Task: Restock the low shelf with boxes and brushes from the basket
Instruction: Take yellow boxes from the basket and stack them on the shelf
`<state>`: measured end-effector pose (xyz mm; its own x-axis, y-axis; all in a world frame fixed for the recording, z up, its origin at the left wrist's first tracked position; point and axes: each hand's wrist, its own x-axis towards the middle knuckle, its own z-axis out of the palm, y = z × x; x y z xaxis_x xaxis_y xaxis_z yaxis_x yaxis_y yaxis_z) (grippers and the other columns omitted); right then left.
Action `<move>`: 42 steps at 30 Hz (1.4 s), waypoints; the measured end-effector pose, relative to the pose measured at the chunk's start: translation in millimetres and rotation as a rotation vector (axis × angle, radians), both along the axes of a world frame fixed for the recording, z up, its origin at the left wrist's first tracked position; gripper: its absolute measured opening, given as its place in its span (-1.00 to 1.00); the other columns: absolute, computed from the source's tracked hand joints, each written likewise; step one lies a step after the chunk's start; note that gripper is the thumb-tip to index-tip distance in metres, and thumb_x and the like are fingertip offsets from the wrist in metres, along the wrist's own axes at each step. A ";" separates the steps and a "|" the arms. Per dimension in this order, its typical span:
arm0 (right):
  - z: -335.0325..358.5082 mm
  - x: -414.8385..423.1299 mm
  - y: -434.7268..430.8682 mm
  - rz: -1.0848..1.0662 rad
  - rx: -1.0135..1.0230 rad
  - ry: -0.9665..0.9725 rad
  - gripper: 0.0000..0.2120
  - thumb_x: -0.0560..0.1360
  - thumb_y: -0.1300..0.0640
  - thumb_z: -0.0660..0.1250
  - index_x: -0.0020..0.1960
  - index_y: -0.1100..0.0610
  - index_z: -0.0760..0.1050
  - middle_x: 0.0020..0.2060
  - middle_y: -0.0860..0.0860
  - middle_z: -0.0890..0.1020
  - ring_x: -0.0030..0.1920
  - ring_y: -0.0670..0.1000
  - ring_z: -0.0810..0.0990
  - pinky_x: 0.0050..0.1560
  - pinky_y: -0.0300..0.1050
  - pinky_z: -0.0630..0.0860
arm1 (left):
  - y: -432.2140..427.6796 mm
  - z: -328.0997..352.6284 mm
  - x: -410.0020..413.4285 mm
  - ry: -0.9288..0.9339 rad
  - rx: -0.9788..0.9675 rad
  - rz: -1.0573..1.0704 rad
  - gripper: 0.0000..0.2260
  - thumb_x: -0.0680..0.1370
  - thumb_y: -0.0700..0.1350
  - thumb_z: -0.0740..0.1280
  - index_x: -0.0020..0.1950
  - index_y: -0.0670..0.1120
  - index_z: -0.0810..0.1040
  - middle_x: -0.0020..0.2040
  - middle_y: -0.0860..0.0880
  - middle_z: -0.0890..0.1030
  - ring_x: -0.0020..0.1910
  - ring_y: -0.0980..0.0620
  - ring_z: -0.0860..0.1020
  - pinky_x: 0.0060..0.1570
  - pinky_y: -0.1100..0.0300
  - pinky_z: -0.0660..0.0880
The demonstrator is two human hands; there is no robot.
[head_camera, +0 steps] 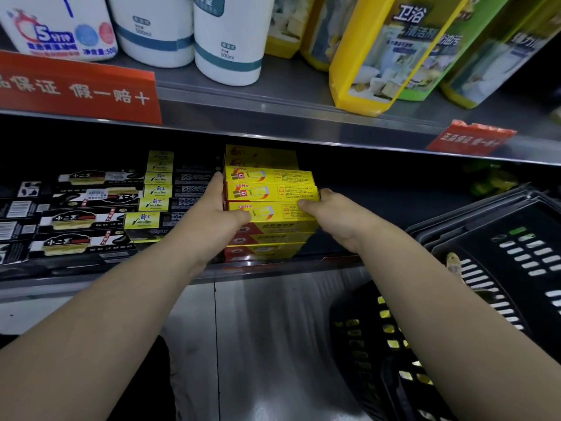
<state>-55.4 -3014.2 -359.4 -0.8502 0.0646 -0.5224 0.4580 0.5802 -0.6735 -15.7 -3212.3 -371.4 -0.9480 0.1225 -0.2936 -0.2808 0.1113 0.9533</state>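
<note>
yellow boxes (270, 192): glossy printed card | low shelf (273, 268): smooth brushed metal with sheen | basket (501, 253): black slotted plastic, matt | white bottles (227, 41): smooth glossy plastic | black boxes (76, 220): printed card

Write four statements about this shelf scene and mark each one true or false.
1. The left hand and the right hand grip a stack of yellow boxes on the low shelf. True.
2. The black basket sits to the left of the hands. False: it is on the right.
3. Black boxes lie left of the yellow stack. True.
4. The upper shelf holds only tins. False: white bottles and yellow and green bottles stand there.
</note>
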 end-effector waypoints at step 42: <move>-87.9 137.1 227.7 -0.153 0.475 -0.321 -0.33 0.54 -0.05 0.26 0.49 0.20 0.05 0.39 0.19 0.35 0.35 0.19 0.37 0.25 -0.03 0.36 | 201.7 67.7 33.7 0.862 -0.697 -1.054 -0.72 0.56 0.13 0.12 0.19 0.12 0.49 0.10 0.19 0.56 0.17 0.15 0.44 0.34 0.24 0.19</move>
<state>81.7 -2786.5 -447.3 -0.6173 0.4634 -0.6357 0.6978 0.6958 -0.1704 18.0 -3010.6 -303.7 -0.4270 0.9043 0.0009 0.8054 0.3798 0.4551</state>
